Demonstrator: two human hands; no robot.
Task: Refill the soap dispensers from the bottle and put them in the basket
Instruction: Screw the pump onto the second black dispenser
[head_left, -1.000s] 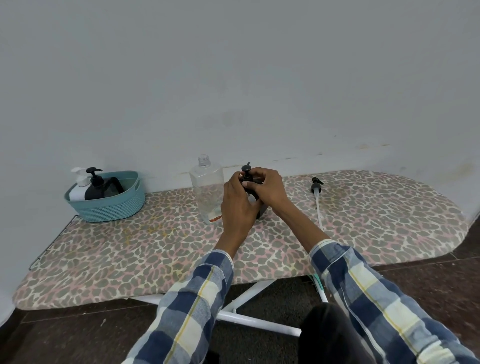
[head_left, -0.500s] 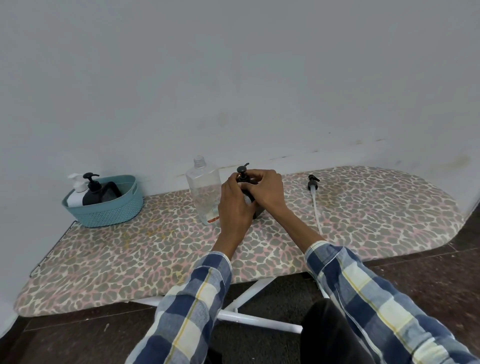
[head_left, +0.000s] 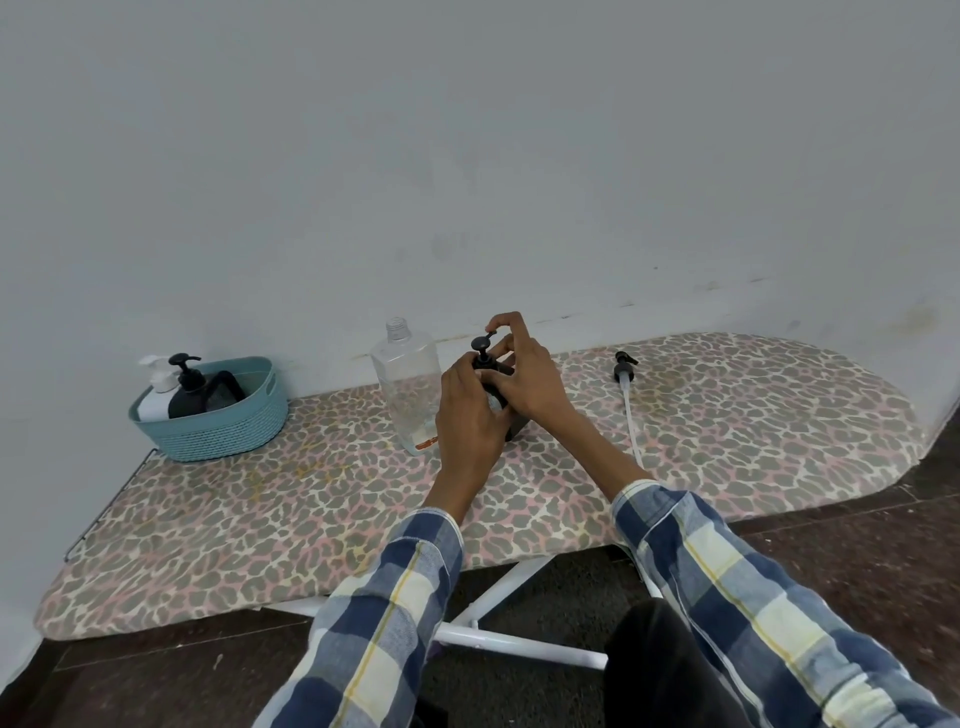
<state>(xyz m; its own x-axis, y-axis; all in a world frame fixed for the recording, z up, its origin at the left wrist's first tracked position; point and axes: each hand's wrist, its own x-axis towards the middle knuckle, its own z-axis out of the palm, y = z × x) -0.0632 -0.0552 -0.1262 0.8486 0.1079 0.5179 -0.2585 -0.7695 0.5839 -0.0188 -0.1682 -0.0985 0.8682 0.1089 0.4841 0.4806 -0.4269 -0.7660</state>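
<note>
Black dispenser (head_left: 506, 415) mid-board, right of clear bottle (head_left: 408, 395). Left hand (head_left: 470, 415) clenched round body; right hand (head_left: 524, 384) fingers (head_left: 501, 325) grasping pump (head_left: 482, 347). Likely rigid, heavy, slick — grip low, basket (head_left: 218, 423) far left.

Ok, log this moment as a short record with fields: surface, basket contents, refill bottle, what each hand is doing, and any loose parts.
surface: ironing board with a leopard-print cover, against a wall
basket: teal basket at the board's left end, holding a white dispenser and a black dispenser
refill bottle: clear bottle, upright, cap off, nearly empty
left hand: left hand grips the body of a dark dispenser
right hand: right hand at its pump head
loose parts: a spare pump with tube lying on the board, right of the hands
</note>
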